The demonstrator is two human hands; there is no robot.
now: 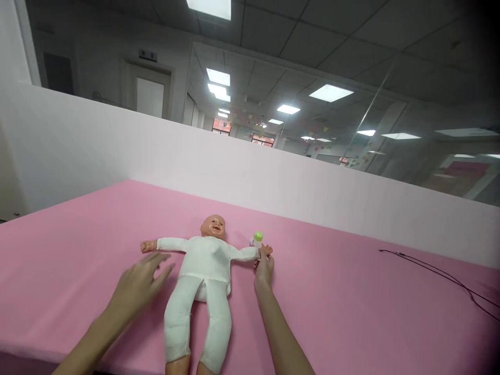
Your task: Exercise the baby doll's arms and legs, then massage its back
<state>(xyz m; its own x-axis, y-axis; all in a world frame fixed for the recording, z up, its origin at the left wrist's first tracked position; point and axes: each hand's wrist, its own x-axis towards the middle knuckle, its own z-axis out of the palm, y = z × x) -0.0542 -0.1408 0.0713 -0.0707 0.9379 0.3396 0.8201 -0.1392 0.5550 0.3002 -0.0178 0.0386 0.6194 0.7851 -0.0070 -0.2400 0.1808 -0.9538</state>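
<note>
A baby doll (211,260) in a white cloth suit lies on its back, head toward the wall, both arms stretched out sideways. My right hand (264,270) is closed around the doll's forearm on the right of the picture, close to its small hand. Just beyond that grip stands a small clear bottle with a green cap (258,237), its lower part partly covered by the doll's arm and my fingers. On the other side, my left hand (142,281) hovers with fingers apart, below the doll's other arm and beside its body, holding nothing.
The doll lies on a pink padded table (332,302). A thin black cable (433,270) runs across its right side. Behind rises a low white wall (250,172) with glass above it.
</note>
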